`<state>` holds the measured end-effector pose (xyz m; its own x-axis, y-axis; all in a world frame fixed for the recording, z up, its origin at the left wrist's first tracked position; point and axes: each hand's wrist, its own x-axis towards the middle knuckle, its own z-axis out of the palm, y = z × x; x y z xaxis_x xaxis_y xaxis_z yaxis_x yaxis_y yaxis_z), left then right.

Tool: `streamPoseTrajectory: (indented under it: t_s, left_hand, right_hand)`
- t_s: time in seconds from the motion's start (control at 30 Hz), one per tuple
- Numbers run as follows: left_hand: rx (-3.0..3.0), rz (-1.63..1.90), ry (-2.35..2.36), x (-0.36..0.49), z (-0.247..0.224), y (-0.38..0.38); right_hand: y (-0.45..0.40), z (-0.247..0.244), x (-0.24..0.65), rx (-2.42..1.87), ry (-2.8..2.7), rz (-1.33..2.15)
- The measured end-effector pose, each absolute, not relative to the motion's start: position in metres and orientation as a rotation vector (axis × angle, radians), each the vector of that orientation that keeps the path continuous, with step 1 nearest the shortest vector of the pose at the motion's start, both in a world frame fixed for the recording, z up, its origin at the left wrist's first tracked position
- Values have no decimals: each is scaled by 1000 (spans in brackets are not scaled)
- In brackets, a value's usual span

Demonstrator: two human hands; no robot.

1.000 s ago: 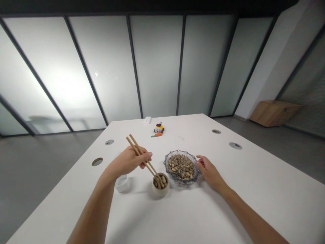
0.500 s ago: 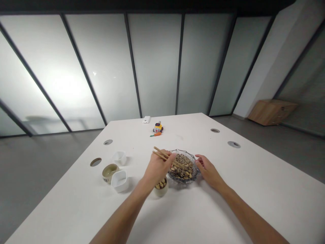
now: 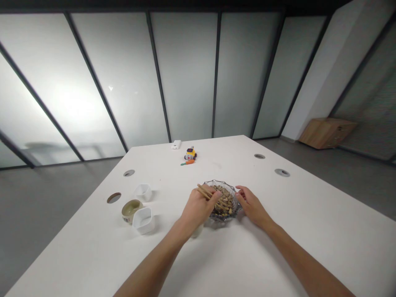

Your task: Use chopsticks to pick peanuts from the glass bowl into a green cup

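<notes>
My left hand (image 3: pixel 198 208) is closed around a pair of wooden chopsticks (image 3: pixel 204 191), with their tips down among the sunflower seeds (image 3: pixel 227 199) in a clear glass bowl (image 3: pixel 219 224). Some paler, nut-like pieces show at the bowl's near side. At the right rim, my right hand (image 3: pixel 253 208) has its thumb and fingers on the glass. Below my left wrist stands a small pale cup (image 3: pixel 197 232), mostly covered by the hand, so its contents are hidden.
To the left stand an olive-green bowl (image 3: pixel 131 209) and two white plastic cups, one nearer (image 3: pixel 144 222) and one farther (image 3: pixel 143 192). Farther back are a yellow toy vehicle (image 3: pixel 190 154), a toy carrot (image 3: pixel 187 163) and a white box-like device (image 3: pixel 176 144). Round holes pierce the white table (image 3: pixel 260 264).
My left hand has moved right and over the bowl, and the chopsticks have come lower into the seeds. It now covers the cup's nuts. My right hand stays at the rim.
</notes>
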<state>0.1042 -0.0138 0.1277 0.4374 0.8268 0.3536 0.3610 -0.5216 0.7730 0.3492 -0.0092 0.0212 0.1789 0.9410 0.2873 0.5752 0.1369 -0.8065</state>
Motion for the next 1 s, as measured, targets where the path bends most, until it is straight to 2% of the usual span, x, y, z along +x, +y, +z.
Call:
streamPoseTrajectory:
  t_s: [1.0]
  left_hand:
    - [2104,1004,997,111,130,-18]
  right_hand:
    - [-10,24,348,-1549,-1507,505]
